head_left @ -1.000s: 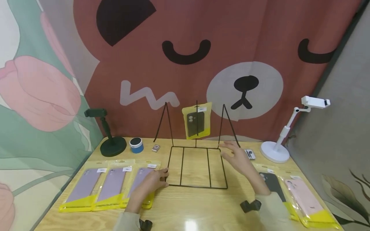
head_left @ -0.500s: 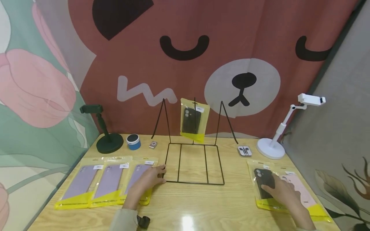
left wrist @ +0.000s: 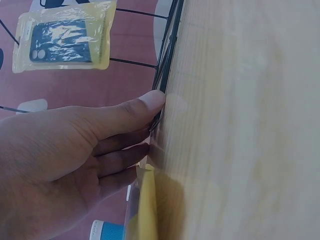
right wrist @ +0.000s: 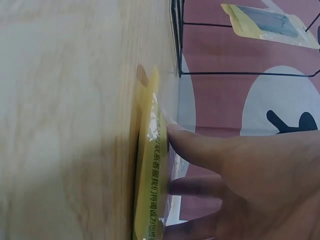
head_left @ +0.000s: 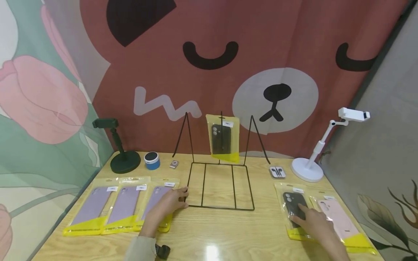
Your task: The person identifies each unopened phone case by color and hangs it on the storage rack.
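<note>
My left hand (head_left: 168,204) holds the front left corner of a black wire rack (head_left: 218,208). In the left wrist view the thumb (left wrist: 153,99) lies over the wire, fingers behind it. On the right, my right hand (head_left: 316,224) touches a packaged black phone case (head_left: 292,201) lying flat. Its thumb and fingers are spread over the bag's face in the right wrist view, where the yellow bag edge (right wrist: 150,185) shows; some fingertips are hidden. Another bagged black phone case (head_left: 217,143) hangs from the rack's middle hook.
Several bagged purple phone cases (head_left: 124,204) lie at left, a bagged pink one (head_left: 337,217) at far right. Behind stand a dark green phone stand (head_left: 125,162), blue speaker (head_left: 152,161), small square gadget (head_left: 174,164), boxed earphones (head_left: 277,172) and white phone stand (head_left: 307,169).
My right hand left the rack's right side and came down onto the bagged black case, which then shifted slightly left. The hanging bag swings a little. My left hand stays at the rack.
</note>
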`<state>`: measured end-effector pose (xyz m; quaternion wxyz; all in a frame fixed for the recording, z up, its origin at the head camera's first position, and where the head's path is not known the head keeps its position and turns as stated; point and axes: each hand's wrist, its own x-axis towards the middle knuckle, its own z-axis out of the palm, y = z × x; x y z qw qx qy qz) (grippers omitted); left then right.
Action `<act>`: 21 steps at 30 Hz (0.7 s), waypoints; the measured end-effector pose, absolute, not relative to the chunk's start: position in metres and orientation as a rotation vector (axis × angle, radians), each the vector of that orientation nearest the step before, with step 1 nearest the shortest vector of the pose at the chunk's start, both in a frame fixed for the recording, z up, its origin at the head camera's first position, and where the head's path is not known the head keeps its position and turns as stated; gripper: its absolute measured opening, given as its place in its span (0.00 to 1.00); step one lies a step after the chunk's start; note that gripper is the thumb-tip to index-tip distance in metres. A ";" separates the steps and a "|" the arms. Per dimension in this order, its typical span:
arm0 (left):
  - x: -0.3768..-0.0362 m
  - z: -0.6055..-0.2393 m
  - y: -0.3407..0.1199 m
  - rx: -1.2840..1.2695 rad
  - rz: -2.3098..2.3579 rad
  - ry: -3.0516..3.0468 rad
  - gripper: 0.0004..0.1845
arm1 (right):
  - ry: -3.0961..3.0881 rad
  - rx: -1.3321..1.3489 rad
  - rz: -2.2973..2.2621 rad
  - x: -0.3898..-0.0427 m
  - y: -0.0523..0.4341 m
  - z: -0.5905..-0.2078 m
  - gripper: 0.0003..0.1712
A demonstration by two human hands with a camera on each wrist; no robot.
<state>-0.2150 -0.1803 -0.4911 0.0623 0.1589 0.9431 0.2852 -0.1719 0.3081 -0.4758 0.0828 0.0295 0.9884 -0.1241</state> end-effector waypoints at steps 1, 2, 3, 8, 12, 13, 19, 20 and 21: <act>-0.215 -0.491 -0.180 0.468 0.863 2.846 0.25 | 2.956 0.079 -0.373 -0.172 0.307 -0.476 0.54; -0.215 -0.491 -0.180 0.463 0.861 2.844 0.25 | 2.963 0.069 -0.378 -0.172 0.306 -0.476 0.54; -0.216 -0.491 -0.180 0.459 0.856 2.842 0.25 | 2.975 0.055 -0.383 -0.173 0.305 -0.476 0.53; -0.216 -0.490 -0.180 0.437 0.856 2.836 0.25 | 3.057 -0.019 -0.422 -0.176 0.304 -0.475 0.47; -0.216 -0.491 -0.180 0.438 0.862 2.838 0.25 | 3.070 -0.039 -0.492 -0.181 0.306 -0.476 0.51; -0.216 -0.491 -0.181 0.436 0.865 2.836 0.25 | 3.068 -0.043 -0.520 -0.182 0.307 -0.476 0.52; -0.216 -0.491 -0.180 0.450 0.862 2.838 0.25 | 3.003 -0.050 -0.701 -0.187 0.313 -0.475 0.57; -0.216 -0.491 -0.180 0.458 0.857 2.836 0.25 | 2.989 -0.051 -0.721 -0.186 0.314 -0.475 0.57; -0.217 -0.491 -0.180 0.463 0.853 2.834 0.25 | 2.981 -0.051 -0.737 -0.186 0.315 -0.474 0.55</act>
